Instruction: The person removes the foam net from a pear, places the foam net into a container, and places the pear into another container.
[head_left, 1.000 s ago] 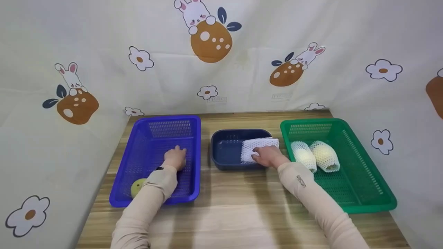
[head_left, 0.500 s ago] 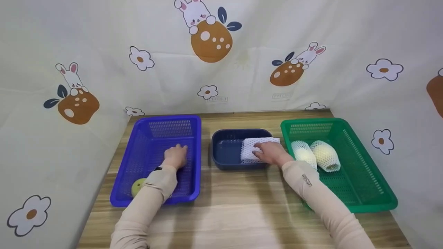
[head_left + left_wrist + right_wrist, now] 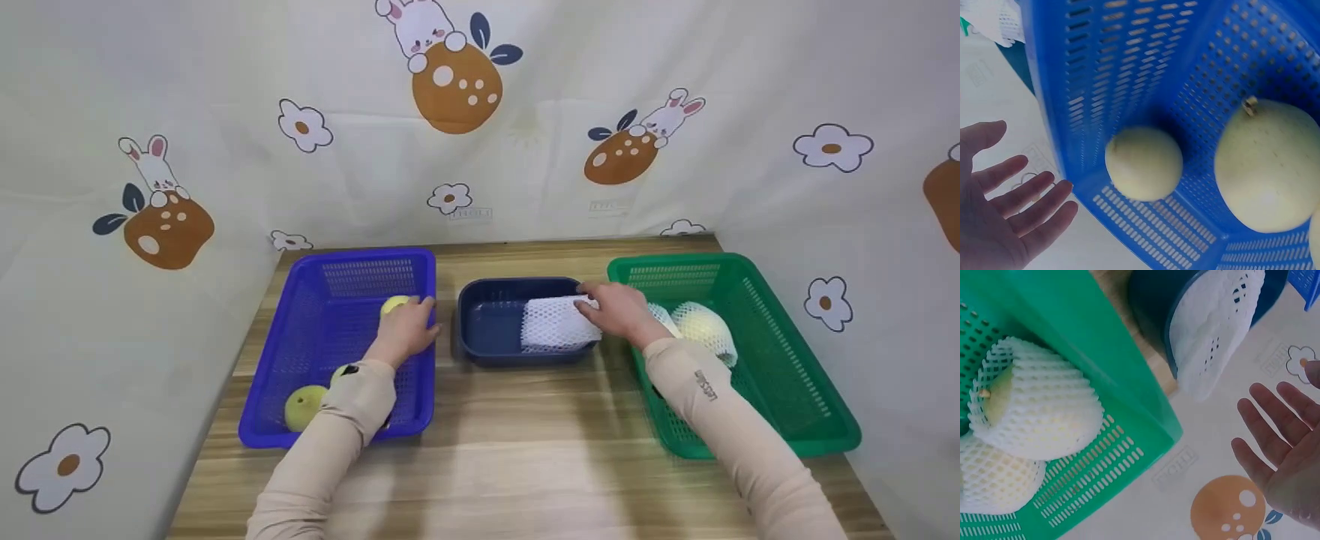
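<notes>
My left hand (image 3: 405, 330) is over the right rim of the blue basket (image 3: 259, 367), fingers spread and holding nothing. Pale green fruits that look like pears lie in this basket: one pear (image 3: 394, 304) beyond the hand, another pear (image 3: 304, 409) near the front, and a third partly behind the sleeve. In the left wrist view a round pear (image 3: 1144, 163) sits apart from the fingers. My right hand (image 3: 619, 311) hovers at the right end of the navy tray (image 3: 491, 352), beside white foam fruit nets (image 3: 559, 322). Its fingers are extended and hold nothing in the right wrist view.
On the right stands a green basket (image 3: 799, 375) with two net-wrapped pears (image 3: 705, 330), the other partly behind the right arm. All containers rest on a wooden table (image 3: 510, 465). A printed cloth (image 3: 525, 172) rises behind and on both sides.
My left hand has lifted and moved right from inside the blue basket to its rim, uncovering pears. My right hand has moved right, off the foam nets, which stay in the tray.
</notes>
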Available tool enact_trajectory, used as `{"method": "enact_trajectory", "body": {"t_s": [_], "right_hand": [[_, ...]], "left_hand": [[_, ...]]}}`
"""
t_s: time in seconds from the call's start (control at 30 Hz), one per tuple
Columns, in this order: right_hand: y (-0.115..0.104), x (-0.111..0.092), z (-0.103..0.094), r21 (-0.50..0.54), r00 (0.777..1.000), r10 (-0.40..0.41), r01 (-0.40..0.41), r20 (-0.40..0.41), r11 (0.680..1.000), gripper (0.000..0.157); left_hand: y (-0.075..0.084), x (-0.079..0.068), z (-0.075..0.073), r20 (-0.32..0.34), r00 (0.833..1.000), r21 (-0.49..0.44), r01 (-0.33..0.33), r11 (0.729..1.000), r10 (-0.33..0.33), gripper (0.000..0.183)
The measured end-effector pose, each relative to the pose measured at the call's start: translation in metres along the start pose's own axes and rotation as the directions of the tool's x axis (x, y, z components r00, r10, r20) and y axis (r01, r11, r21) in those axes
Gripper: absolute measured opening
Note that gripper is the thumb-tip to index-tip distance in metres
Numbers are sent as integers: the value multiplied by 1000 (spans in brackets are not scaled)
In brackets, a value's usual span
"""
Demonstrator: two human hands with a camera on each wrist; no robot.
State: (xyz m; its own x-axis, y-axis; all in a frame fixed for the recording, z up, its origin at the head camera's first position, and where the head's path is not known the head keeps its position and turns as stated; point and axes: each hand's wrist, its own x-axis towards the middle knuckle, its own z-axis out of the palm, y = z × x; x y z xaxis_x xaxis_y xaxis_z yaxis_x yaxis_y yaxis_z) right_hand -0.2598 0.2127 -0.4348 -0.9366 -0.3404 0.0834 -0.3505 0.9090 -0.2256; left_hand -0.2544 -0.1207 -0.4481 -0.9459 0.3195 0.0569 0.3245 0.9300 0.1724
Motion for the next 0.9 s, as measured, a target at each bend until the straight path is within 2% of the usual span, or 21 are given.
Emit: {"method": "enact_trajectory", "body": {"t_s": [0.2, 0.43, 0.67, 0.9], "right_hand": [[18, -5, -19, 44, 998, 64, -64, -1, 997, 36], [47, -10, -33, 89, 987, 159, -160, 20, 983, 39], [74, -22, -25, 101, 968, 236, -244, 84, 965, 41], [95, -34, -7, 63, 954, 257, -269, 158, 961, 41]], "left_hand": [[6, 1, 0, 16, 999, -54, -40, 998, 41, 39], [7, -2, 3, 73, 997, -80, -23, 997, 29, 43], [6, -3, 5, 62, 997, -64, -37, 997, 41, 39], [9, -2, 7, 92, 996, -59, -17, 998, 22, 43]]}}
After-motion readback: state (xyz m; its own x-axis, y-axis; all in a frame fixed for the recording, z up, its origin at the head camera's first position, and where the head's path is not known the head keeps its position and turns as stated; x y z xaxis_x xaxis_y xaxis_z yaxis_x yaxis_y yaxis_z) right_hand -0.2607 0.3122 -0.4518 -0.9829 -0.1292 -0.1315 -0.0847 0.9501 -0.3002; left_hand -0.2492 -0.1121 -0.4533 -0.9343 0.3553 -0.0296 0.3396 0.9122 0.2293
